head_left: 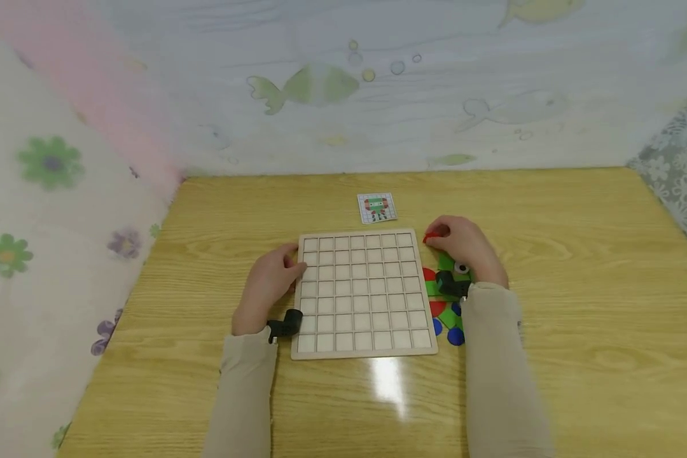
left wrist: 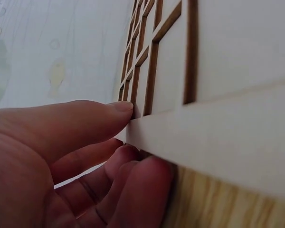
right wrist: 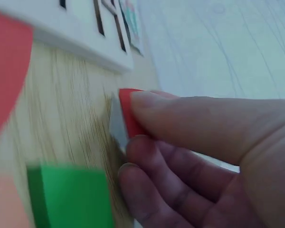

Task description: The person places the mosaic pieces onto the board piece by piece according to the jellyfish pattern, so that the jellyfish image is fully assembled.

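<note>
Currently, right hand (head_left: 464,245) clamped on red piece (right wrist: 129,114), thumb against its red face. Piece sits just off the far right corner of the grid board (head_left: 357,294), apart from it; board lies left of this grip and toward the person. Piece tilted, not flat; long axis cannot be told, fingers cover much. Left hand (head_left: 268,280) grips the board's left rim, thumb on top. Worktop (head_left: 177,292) beneath.
</note>
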`<state>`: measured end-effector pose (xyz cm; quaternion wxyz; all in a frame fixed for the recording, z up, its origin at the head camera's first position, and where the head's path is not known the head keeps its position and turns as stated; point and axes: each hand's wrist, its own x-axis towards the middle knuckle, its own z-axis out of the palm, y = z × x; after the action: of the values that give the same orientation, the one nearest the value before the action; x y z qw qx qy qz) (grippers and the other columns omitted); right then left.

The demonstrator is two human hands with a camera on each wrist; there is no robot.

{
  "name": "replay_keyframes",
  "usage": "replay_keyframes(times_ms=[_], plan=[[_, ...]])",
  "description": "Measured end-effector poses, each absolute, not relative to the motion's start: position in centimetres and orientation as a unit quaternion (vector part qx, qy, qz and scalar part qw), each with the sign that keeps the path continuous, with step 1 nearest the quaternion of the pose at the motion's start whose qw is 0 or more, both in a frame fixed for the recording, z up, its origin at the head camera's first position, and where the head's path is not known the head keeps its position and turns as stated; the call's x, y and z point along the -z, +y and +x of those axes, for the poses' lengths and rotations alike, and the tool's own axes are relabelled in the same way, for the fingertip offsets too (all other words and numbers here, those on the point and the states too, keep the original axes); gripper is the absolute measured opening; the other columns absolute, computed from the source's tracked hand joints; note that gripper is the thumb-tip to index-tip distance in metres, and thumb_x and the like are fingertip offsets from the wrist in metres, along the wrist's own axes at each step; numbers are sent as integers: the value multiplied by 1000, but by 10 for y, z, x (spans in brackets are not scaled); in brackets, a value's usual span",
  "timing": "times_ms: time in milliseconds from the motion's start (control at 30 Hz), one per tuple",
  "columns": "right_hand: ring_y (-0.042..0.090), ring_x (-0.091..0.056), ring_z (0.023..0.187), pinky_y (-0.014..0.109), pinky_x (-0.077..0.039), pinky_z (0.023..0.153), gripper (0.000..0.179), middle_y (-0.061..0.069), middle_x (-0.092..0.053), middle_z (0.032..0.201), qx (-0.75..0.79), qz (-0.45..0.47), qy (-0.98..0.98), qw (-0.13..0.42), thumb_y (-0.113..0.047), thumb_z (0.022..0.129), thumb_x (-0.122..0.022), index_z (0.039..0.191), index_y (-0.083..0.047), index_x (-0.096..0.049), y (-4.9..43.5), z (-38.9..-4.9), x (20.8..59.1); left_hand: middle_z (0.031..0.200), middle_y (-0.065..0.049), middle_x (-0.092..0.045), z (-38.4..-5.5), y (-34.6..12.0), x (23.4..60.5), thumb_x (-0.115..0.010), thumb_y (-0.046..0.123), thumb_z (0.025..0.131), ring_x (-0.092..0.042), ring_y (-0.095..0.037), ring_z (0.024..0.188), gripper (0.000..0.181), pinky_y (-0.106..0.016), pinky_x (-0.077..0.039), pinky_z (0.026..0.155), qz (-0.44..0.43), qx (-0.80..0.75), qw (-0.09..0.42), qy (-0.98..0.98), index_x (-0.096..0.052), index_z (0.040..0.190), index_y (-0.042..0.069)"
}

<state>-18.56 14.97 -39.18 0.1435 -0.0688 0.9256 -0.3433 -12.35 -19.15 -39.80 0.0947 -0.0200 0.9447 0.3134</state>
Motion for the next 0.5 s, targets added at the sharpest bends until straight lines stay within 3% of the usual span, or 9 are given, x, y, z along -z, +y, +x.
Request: replay_keyframes(times_ms=[200, 500], plan=[[23, -50, 89, 38, -40, 77, 26, 7, -57, 103, 375, -74, 916, 118, -31, 88, -55, 106, -13, -60, 127, -190, 394, 77, -1, -54, -122, -195, 399, -55, 29, 87, -53, -14, 54, 50, -29, -38, 57, -36, -313, 94, 944, -42, 133, 14], [19, -50, 88, 35, -42, 77, 23, 0, -57, 101, 393, -84, 908, 116, -26, 88, -55, 110, -18, -61, 95, -190, 390, 74, -1, -55, -124, -192, 397, -54, 27, 88, -52, -15, 54, 49, -30, -38, 56, -17, -320, 94, 942, -42, 133, 13]])
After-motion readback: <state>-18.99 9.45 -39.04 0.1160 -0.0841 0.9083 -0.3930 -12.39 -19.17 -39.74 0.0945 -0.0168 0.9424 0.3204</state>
